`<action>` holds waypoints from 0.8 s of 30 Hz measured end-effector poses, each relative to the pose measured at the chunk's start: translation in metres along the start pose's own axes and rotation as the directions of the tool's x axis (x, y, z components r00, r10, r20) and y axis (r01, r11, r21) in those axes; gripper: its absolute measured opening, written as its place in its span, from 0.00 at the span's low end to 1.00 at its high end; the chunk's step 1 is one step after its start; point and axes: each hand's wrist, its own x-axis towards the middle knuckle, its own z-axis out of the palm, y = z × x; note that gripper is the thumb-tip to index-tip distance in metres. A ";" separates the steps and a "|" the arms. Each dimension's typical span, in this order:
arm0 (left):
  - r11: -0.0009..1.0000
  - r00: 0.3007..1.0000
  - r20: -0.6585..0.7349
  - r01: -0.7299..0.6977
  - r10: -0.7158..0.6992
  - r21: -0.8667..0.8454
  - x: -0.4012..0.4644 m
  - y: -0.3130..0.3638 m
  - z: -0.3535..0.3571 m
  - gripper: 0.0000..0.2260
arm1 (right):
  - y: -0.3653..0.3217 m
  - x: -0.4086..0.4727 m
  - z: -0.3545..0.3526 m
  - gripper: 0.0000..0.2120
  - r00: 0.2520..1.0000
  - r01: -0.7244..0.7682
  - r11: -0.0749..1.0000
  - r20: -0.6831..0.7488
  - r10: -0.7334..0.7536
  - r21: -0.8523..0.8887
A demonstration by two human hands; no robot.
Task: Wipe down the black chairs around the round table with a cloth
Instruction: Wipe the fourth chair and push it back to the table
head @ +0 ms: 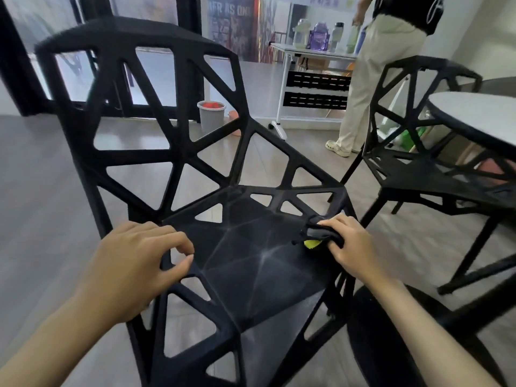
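Note:
A black chair (251, 255) with triangular cut-outs fills the middle of the view, its back at the upper left. My right hand (346, 241) presses a dark cloth with a yellow patch (314, 237) onto the right edge of the seat. My left hand (131, 263) hovers over the seat's left edge with its fingers curled and apart, holding nothing. A second black chair (424, 177) stands to the right, pushed up to the round white table (474, 118).
A person in light trousers (371, 88) stands at a white wheeled table (312, 51) holding several bottles. A grey bin (210, 115) sits on the floor behind the chair. A black round table base (405, 344) lies at the lower right.

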 end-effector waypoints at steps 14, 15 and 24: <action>0.999 0.999 0.012 0.041 -0.041 -0.006 -0.002 -0.001 0.004 0.10 | 0.040 0.049 0.012 0.30 0.978 -0.198 0.976 -0.090 0.190 -0.095; 0.999 1.000 0.004 0.030 -0.030 -0.012 -0.002 -0.001 0.004 0.10 | 0.041 0.037 0.007 0.30 0.980 -0.194 0.980 -0.055 0.192 -0.045; 0.998 0.995 0.069 -0.067 0.066 0.017 -0.001 0.001 0.004 0.12 | 0.040 0.092 0.003 0.26 0.974 -0.212 0.936 -0.135 0.181 -0.279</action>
